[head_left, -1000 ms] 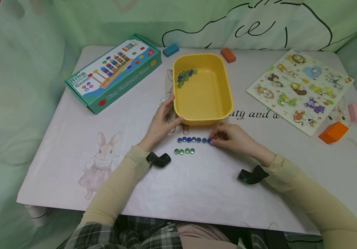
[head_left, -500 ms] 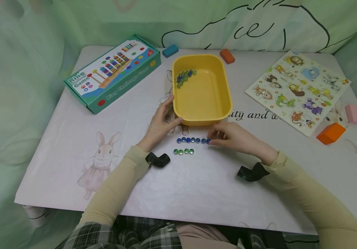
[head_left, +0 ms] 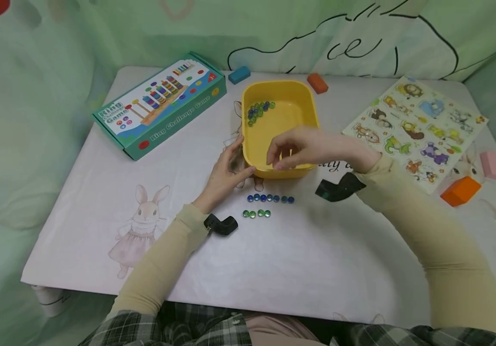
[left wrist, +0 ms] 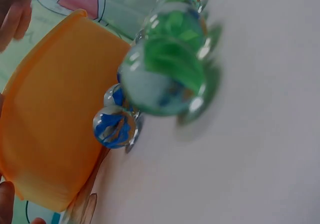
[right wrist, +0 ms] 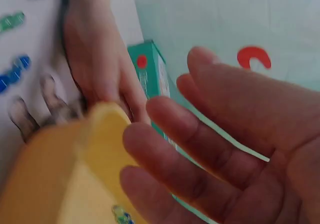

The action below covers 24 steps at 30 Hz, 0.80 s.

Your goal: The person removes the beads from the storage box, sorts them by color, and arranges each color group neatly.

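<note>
My left hand (head_left: 221, 179) rests against the near left corner of a yellow plastic bin (head_left: 293, 113), thumb at the front rim and fingers along its side. Above the bin's front part hovers my right hand (head_left: 301, 146), its fingers loosely bent; the right wrist view shows nothing between them. Blue and green glass marbles (head_left: 256, 110) lie together in the bin's far left corner. In front of the bin runs a row of several blue marbles (head_left: 270, 198), with a shorter row of green marbles (head_left: 253, 214) nearer the person. The left wrist view shows a green marble (left wrist: 165, 78) close up.
A green Ring Challenge Game box (head_left: 161, 103) lies back left. Behind the bin are a blue block (head_left: 239, 75) and a red-orange block (head_left: 317, 83). An animal puzzle board (head_left: 416, 129) lies at right, near an orange block (head_left: 461, 191) and a pink block (head_left: 492, 165).
My right hand has let go of the last blue marble at the row's right end and risen forward over the bin. My left hand stays at the bin's corner.
</note>
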Tool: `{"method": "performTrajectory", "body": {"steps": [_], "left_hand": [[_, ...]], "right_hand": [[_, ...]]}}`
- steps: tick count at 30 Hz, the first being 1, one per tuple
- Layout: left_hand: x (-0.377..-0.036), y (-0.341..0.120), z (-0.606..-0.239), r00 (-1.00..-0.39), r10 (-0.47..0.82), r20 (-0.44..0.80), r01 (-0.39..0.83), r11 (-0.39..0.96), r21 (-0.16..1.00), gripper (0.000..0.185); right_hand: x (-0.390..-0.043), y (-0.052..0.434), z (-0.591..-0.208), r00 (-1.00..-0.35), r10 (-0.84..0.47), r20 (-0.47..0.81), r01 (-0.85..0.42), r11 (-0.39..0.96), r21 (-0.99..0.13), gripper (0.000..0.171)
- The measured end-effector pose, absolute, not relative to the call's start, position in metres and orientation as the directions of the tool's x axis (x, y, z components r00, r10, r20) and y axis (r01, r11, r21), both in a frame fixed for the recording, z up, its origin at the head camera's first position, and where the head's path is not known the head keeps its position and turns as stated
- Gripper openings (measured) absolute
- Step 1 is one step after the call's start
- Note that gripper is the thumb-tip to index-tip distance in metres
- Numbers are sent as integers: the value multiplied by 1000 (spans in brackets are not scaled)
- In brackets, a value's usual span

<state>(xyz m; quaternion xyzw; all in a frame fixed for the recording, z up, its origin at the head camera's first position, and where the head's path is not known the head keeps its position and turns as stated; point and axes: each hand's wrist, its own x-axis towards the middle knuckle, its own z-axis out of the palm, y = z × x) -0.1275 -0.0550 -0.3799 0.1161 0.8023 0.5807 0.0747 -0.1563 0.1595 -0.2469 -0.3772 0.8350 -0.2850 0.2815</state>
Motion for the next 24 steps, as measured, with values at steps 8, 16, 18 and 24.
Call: {"method": "performTrajectory", "body": {"steps": [8,16,18,24], "left_hand": [[-128,-55,-379,-960,281,13,101,303,948,76],[-128,-55,-378,-959,283,27,118,308,944,76],[-128,-56,-378,-959,283,25,116,310,944,76],[-128,-56,-378,-959,281,30,118,302,946,76]], "right_hand": [[-210,149,-253,-747,-621,-236,-334,659,-674,20],[-242,140,-276,-801,-535,-268,-252,708,-659,29],[-248,137,-282,-804,-524,-280,-239,718,-654,29],[-260,127,-298,-810,-480,-336,-230,788,-571,26]]}}
